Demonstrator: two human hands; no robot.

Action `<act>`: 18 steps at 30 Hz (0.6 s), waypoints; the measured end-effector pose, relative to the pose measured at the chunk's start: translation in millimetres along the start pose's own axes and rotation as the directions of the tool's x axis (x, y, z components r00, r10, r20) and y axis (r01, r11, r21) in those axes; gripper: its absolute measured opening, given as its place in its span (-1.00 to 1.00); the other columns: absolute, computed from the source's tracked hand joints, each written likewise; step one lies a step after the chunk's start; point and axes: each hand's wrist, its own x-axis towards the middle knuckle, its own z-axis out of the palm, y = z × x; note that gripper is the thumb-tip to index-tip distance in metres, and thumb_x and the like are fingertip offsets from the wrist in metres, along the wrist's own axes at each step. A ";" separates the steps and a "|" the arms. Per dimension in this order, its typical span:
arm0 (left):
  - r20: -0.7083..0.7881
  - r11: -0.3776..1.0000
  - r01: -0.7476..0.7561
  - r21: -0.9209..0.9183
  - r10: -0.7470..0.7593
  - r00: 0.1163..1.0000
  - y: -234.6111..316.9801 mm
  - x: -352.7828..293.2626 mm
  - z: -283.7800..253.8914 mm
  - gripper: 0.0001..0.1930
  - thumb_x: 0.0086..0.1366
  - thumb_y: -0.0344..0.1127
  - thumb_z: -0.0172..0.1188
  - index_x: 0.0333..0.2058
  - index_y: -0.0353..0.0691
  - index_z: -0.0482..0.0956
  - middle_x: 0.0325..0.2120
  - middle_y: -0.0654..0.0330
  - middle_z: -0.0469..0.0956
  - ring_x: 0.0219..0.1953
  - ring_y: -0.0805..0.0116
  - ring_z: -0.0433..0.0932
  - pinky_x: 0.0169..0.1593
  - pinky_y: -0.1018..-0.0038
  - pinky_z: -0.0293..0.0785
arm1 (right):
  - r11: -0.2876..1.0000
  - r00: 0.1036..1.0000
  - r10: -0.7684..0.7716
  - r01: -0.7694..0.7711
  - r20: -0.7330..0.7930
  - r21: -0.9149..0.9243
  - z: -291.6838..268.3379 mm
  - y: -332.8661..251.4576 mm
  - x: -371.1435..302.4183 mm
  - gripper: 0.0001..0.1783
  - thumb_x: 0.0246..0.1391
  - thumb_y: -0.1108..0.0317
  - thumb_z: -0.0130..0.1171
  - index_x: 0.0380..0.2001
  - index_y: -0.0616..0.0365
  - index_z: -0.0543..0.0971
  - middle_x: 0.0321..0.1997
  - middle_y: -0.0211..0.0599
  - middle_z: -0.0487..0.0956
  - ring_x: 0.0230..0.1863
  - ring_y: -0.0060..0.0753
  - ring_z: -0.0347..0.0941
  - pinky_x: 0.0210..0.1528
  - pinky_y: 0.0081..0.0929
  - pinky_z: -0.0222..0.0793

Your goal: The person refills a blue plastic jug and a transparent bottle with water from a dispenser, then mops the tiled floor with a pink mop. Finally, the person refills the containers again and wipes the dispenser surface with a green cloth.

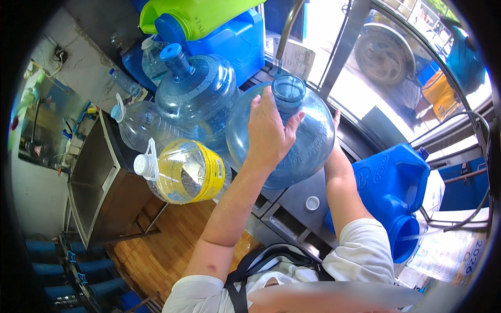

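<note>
A large round clear-blue water jug (pixel 308 135) stands on the steel counter, its open neck (pixel 288 93) facing up with no cap on it. My left hand (pixel 269 128) grips it at the shoulder beside the neck, thumb at the near side. Against the jug's right side rests my right hand (pixel 336 122), its fingers partly hidden behind the jug. Close to my left arm is a clear bottle with a yellow label (pixel 211 169) and a white handled cap. A similar water jug with a blue cap (pixel 180 62) stands just left, touching or nearly touching mine.
A bent metal pipe (pixel 284 39) rises behind the jug. Blue (pixel 245 47) and green (pixel 209 15) containers crowd the back. At right lies a blue jerrycan (pixel 389 180). A white cap (pixel 312 203) sits on the counter. A person (pixel 464 68) is outside the window.
</note>
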 end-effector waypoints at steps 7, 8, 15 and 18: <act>0.016 0.987 0.016 0.161 -0.019 1.000 7.8 1.2 -1.8 -0.20 0.14 -0.07 0.42 0.16 -0.52 0.25 -0.24 -0.02 0.61 -0.16 0.06 0.59 0.17 0.12 0.25 | 0.981 0.968 -0.025 -0.024 -0.249 -0.193 21.1 -9.7 -19.7 -0.08 0.11 -0.34 0.07 0.46 -0.28 0.12 0.59 -0.47 -0.08 0.19 -0.32 0.20 -0.15 -0.31 0.36; -0.022 0.981 0.036 0.191 -0.032 0.999 12.4 -2.2 -1.1 -0.20 0.14 -0.08 0.42 0.15 -0.52 0.26 -0.24 -0.02 0.62 -0.17 0.07 0.60 0.18 0.12 0.24 | 0.976 0.965 -0.023 -0.034 -0.260 -0.213 27.3 -13.1 -26.5 -0.08 0.11 -0.34 0.07 0.46 -0.28 0.12 0.59 -0.47 -0.08 0.20 -0.32 0.19 -0.14 -0.30 0.36; -0.161 0.958 0.091 0.274 -0.048 0.986 8.4 1.2 -0.1 -0.20 0.12 -0.06 0.42 0.14 -0.55 0.28 -0.20 -0.06 0.62 -0.17 0.10 0.62 0.25 0.04 0.14 | 0.953 0.952 -0.028 -0.067 -0.306 -0.296 49.7 -26.5 -45.2 -0.07 0.10 -0.36 0.07 0.46 -0.29 0.11 0.59 -0.47 -0.08 0.24 -0.27 0.13 -0.09 -0.24 0.30; -0.103 0.973 0.045 0.228 -0.022 0.994 -0.3 6.2 -4.2 -0.19 0.12 -0.06 0.43 0.15 -0.55 0.28 -0.17 -0.06 0.61 -0.15 0.11 0.62 0.28 0.00 0.09 | 0.947 0.951 -0.037 -0.064 -0.307 -0.314 52.2 -26.9 -44.0 -0.07 0.10 -0.36 0.07 0.46 -0.29 0.11 0.59 -0.46 -0.09 0.26 -0.26 0.11 -0.06 -0.21 0.27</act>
